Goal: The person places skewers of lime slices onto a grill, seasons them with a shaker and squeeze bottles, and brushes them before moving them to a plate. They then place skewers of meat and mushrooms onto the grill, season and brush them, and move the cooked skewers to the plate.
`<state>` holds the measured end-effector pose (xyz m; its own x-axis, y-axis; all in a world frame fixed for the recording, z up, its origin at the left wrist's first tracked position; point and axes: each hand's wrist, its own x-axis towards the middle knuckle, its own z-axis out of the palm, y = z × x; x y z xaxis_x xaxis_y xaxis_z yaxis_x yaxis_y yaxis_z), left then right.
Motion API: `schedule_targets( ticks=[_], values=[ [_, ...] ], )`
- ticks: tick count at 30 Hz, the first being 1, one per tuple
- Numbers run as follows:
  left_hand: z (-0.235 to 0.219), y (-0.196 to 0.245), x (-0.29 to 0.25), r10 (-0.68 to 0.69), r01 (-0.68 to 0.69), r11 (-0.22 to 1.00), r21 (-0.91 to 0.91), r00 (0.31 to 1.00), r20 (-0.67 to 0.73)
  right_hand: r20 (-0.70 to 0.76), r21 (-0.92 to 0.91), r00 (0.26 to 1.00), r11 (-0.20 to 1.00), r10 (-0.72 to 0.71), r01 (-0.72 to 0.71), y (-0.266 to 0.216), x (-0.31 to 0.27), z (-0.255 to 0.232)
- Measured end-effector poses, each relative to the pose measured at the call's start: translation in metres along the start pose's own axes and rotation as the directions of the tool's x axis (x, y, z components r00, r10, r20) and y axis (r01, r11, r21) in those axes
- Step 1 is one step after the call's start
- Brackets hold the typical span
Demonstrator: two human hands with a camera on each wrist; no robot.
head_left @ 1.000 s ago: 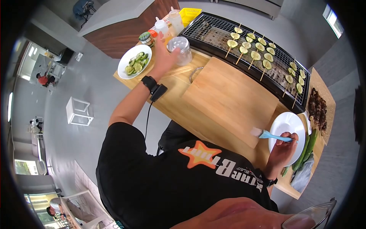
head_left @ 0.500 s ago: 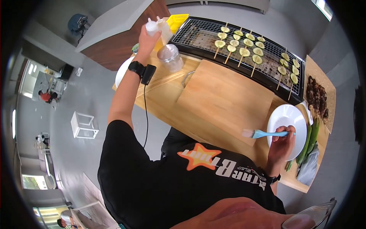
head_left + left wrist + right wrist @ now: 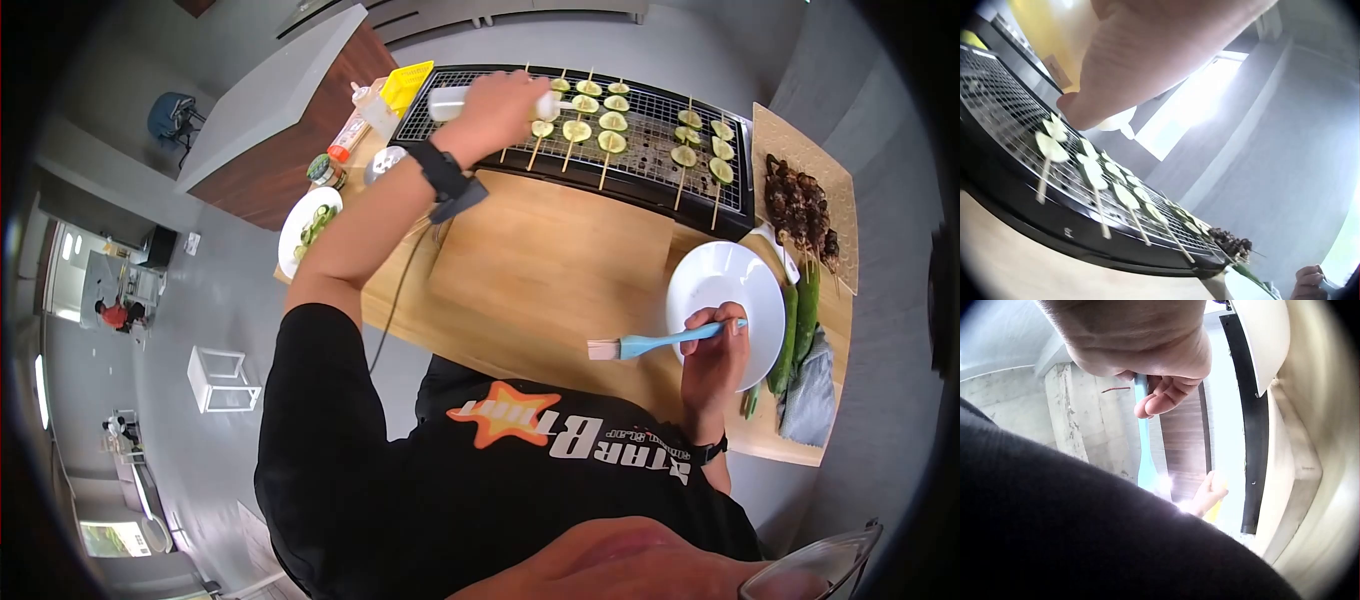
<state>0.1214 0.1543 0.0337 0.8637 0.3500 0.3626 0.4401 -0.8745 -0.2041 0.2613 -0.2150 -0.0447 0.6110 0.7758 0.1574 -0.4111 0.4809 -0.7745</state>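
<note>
The left hand (image 3: 497,112) grips a squeeze bottle (image 3: 446,103) of yellowish liquid, tipped sideways over the grill, its nozzle toward the skewered green slices (image 3: 576,131). In the left wrist view that hand (image 3: 1141,56) covers much of the bottle (image 3: 1054,31), and the white nozzle shows past the fingers. The right hand (image 3: 716,352) holds a blue-handled brush (image 3: 650,342) in front of the white bowl (image 3: 770,300), bristles pointing left over the cutting board (image 3: 560,250). In the right wrist view the fingers curl round the brush handle (image 3: 1144,437).
The grill (image 3: 650,190) spans the table's far side. Dark meat skewers (image 3: 798,205), long green vegetables (image 3: 808,310) and a grey cloth (image 3: 808,390) lie at the right. A plate of green slices (image 3: 290,235), a green-lidded jar (image 3: 325,170), another bottle (image 3: 375,112) and a yellow basket (image 3: 404,90) are at the left.
The left hand has taken hold of the bottle among the containers and carried it right, over the grill, tipping it. The right hand still holds the brush; the head view has shifted.
</note>
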Motion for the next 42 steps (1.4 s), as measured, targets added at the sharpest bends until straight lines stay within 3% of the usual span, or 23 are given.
schedule_targets(
  ticks=[3, 6, 10, 13, 16, 19, 20, 22, 25, 27, 29, 33, 40, 42],
  values=[
    [0.008, 0.033, 0.027, 0.021, -0.021, 1.000, -0.002, 1.000, -0.018, -0.003, 0.023, 1.000, 1.000, 0.008, -0.008, 0.000, 0.000, 0.000],
    [0.016, 0.025, 0.045, -0.038, 0.038, 0.999, 0.014, 0.999, -0.031, 0.012, 0.034, 1.000, 0.999, 0.007, -0.007, -0.002, -0.001, -0.002],
    [0.015, -0.007, 0.041, -0.198, 0.188, 0.972, 0.139, 0.978, 0.065, 0.030, 0.036, 0.999, 0.999, -0.034, 0.033, -0.005, -0.002, -0.003],
    [0.003, -0.022, 0.017, -0.223, 0.223, 0.975, 0.017, 0.968, 0.115, 0.042, 0.013, 0.998, 0.999, -0.053, 0.053, -0.007, -0.004, 0.000],
    [-0.009, -0.052, -0.014, -0.247, 0.207, 0.940, -0.270, 0.961, -0.125, 0.035, -0.004, 0.998, 0.998, -0.054, 0.055, -0.008, -0.005, 0.002],
    [-0.042, -0.082, -0.044, -0.382, 0.242, 0.886, -0.396, 0.865, -0.326, 0.004, -0.031, 0.999, 0.999, -0.041, 0.041, -0.007, -0.006, 0.001],
    [-0.053, -0.093, -0.056, -0.543, 0.382, 0.785, -0.488, 0.804, -0.243, -0.012, -0.043, 0.999, 0.998, -0.037, 0.036, -0.007, -0.006, 0.002],
    [-0.070, -0.105, -0.081, -0.709, 0.395, 0.558, -0.730, 0.684, -0.173, -0.049, -0.066, 0.998, 0.997, -0.036, 0.033, -0.005, -0.006, 0.003],
    [-0.057, -0.151, -0.123, -0.785, 0.396, 0.529, -0.750, 0.565, -0.255, -0.095, -0.077, 0.994, 0.996, -0.046, 0.039, -0.003, -0.005, 0.006],
    [-0.044, -0.170, -0.147, -0.825, 0.426, 0.467, -0.775, 0.525, -0.208, -0.088, -0.085, 0.995, 0.995, -0.057, 0.050, 0.000, -0.004, 0.006],
    [-0.036, -0.171, -0.163, -0.860, 0.434, 0.392, -0.811, 0.486, -0.155, -0.090, -0.100, 0.994, 0.994, -0.058, 0.049, 0.002, -0.003, 0.005],
    [0.010, -0.191, -0.191, -0.865, 0.474, 0.378, -0.795, 0.487, -0.121, -0.108, -0.093, 0.994, 0.995, -0.035, 0.025, 0.006, 0.000, 0.005],
    [0.044, -0.192, -0.205, -0.867, 0.535, 0.370, -0.760, 0.492, -0.076, -0.125, -0.076, 0.991, 0.997, -0.042, 0.032, 0.010, 0.006, 0.000],
    [0.047, -0.190, -0.204, -0.832, 0.605, 0.550, -0.576, 0.456, -0.316, -0.133, -0.075, 0.990, 0.997, -0.039, 0.030, 0.010, 0.007, 0.000]
  ],
)
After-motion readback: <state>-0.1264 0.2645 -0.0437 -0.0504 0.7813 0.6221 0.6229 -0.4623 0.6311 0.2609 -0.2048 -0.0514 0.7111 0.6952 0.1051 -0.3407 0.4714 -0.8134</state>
